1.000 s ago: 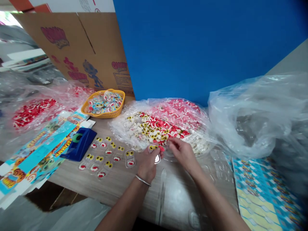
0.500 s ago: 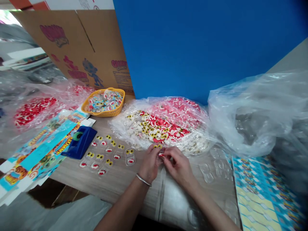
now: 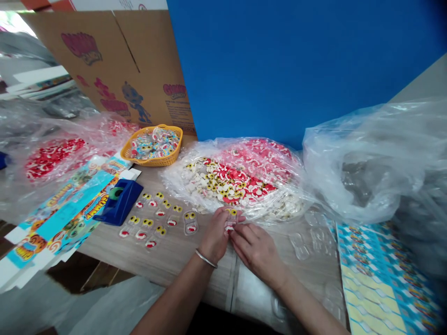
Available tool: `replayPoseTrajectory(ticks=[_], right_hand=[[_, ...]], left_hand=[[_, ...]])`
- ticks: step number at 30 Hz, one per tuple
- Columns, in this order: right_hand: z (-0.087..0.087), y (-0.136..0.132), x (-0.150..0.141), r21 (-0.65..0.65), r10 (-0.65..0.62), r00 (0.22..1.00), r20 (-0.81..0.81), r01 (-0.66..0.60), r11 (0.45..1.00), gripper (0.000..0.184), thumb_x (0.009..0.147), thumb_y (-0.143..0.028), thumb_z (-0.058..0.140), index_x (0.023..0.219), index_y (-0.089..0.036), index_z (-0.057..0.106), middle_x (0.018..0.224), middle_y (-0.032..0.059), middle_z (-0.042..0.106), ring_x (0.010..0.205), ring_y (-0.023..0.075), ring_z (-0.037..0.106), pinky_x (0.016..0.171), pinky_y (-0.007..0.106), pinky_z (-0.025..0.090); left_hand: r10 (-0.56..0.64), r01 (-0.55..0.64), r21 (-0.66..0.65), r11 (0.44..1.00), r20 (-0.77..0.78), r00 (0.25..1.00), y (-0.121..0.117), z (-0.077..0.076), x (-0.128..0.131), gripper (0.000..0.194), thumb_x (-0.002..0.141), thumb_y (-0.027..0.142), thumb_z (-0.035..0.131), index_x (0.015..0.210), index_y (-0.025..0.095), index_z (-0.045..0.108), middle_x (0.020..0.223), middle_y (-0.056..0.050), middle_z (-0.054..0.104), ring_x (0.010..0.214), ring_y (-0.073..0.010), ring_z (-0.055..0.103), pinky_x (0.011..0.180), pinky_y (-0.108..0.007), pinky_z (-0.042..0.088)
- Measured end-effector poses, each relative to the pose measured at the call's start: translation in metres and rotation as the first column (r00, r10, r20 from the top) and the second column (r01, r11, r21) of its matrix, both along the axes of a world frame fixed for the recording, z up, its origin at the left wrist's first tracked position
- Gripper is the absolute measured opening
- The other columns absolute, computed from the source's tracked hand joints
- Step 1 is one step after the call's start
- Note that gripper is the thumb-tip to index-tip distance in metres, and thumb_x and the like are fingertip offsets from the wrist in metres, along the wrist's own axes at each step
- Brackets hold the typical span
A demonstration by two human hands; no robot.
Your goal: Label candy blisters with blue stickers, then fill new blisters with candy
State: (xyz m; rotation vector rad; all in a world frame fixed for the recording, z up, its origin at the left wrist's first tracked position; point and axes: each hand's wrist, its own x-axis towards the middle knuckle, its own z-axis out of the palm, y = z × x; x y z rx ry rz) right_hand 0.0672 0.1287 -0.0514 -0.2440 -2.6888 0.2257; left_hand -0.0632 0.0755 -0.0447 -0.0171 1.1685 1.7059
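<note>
Hands together: left hand (image 3: 215, 236) pinches clear candy blister (image 3: 230, 220), long axis pointing forward; right hand (image 3: 256, 253) just beside its lower end.

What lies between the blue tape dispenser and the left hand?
In the head view, clear candy-filled blister pieces lie on the wooden tabletop between the tape dispenser and left hand.

Backdrop: blue panel (image 3: 279, 70) behind; cardboard carton (image 3: 104, 70) upright left; wood-grain table (image 3: 167, 260) below
</note>
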Motion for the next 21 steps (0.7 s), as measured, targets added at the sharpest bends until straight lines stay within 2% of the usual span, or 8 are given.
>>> replayPoseTrajectory(ticks=[5, 7, 10, 13, 16, 19, 21], right_hand=[[-0.010, -0.017, -0.003, 0.050, 0.082, 0.997, 0.008, -0.082, 0.995, 0.023, 0.097, -0.015, 0.045, 0.113, -0.014, 0.062, 0.110, 0.0118, 0.065, 0.097, 0.0238, 0.058, 0.082, 0.038, 0.049], [-0.015, -0.030, -0.010, 0.031, 0.123, 0.992, 0.010, -0.123, 0.992, 0.020, 0.097, -0.016, 0.046, 0.108, -0.014, 0.063, 0.103, 0.0098, 0.066, 0.091, 0.0221, 0.059, 0.079, 0.036, 0.049], [-0.023, -0.058, -0.028, 0.009, 0.191, 0.981, 0.027, -0.192, 0.981, 0.016, 0.096, -0.015, 0.046, 0.098, -0.016, 0.062, 0.093, 0.0072, 0.065, 0.079, 0.0200, 0.059, 0.071, 0.035, 0.048], [-0.028, -0.091, -0.050, 0.009, 0.273, 0.962, 0.028, -0.273, 0.962, 0.013, 0.094, -0.015, 0.049, 0.089, -0.017, 0.061, 0.082, 0.0061, 0.063, 0.072, 0.0198, 0.058, 0.064, 0.034, 0.045], [-0.028, -0.116, -0.075, 0.010, 0.338, 0.939, 0.058, -0.339, 0.941, 0.007, 0.092, -0.018, 0.054, 0.087, -0.016, 0.059, 0.079, 0.0068, 0.062, 0.070, 0.0208, 0.058, 0.061, 0.034, 0.044], [-0.026, -0.127, -0.100, 0.004, 0.357, 0.928, 0.107, -0.359, 0.933, 0.006, 0.092, -0.017, 0.054, 0.093, -0.014, 0.058, 0.084, 0.0083, 0.062, 0.074, 0.0220, 0.058, 0.061, 0.035, 0.044], [-0.026, -0.128, -0.115, -0.004, 0.350, 0.927, 0.137, -0.353, 0.936, 0.007, 0.092, -0.018, 0.053, 0.094, -0.013, 0.058, 0.085, 0.0087, 0.062, 0.076, 0.0228, 0.058, 0.062, 0.036, 0.044]], left_hand=[[0.000, 0.000, -0.002, 1.000, -0.014, 1.000, -0.029, 0.000, 0.000, 0.013, 0.075, 0.029, 0.064, 0.083, 0.018, 0.061, 0.079, -0.004, 0.069, 0.071, -0.0170, 0.066, 0.062, -0.025, 0.047], [0.024, -0.026, -0.033, 0.999, -0.057, 0.998, -0.051, -0.005, -0.002, 0.015, 0.076, 0.031, 0.065, 0.081, 0.017, 0.062, 0.079, -0.004, 0.069, 0.071, -0.0163, 0.065, 0.064, -0.025, 0.048], [0.070, -0.088, -0.162, 0.983, -0.117, 0.991, -0.094, -0.010, -0.009, 0.024, 0.075, 0.036, 0.069, 0.085, 0.016, 0.064, 0.084, -0.005, 0.071, 0.075, -0.0162, 0.065, 0.069, -0.026, 0.049], [0.111, -0.167, -0.299, 0.940, -0.196, 0.974, -0.139, -0.009, -0.020, 0.035, 0.076, 0.042, 0.069, 0.099, 0.016, 0.067, 0.095, -0.007, 0.072, 0.081, -0.0175, 0.066, 0.071, -0.027, 0.050], [0.130, -0.229, -0.387, 0.893, -0.267, 0.955, -0.175, -0.005, -0.032, 0.045, 0.078, 0.048, 0.066, 0.111, 0.018, 0.064, 0.098, -0.008, 0.070, 0.082, -0.0191, 0.066, 0.072, -0.029, 0.052], [0.150, -0.320, -0.432, 0.843, -0.382, 0.912, -0.197, -0.007, -0.044, 0.053, 0.077, 0.056, 0.064, 0.114, 0.018, 0.061, 0.092, -0.006, 0.067, 0.074, -0.0186, 0.064, 0.066, -0.031, 0.052], [0.125, -0.402, -0.444, 0.801, -0.533, 0.837, -0.204, -0.008, -0.051, 0.054, 0.077, 0.058, 0.062, 0.112, 0.018, 0.062, 0.090, -0.005, 0.065, 0.072, -0.0184, 0.061, 0.064, -0.030, 0.050]])
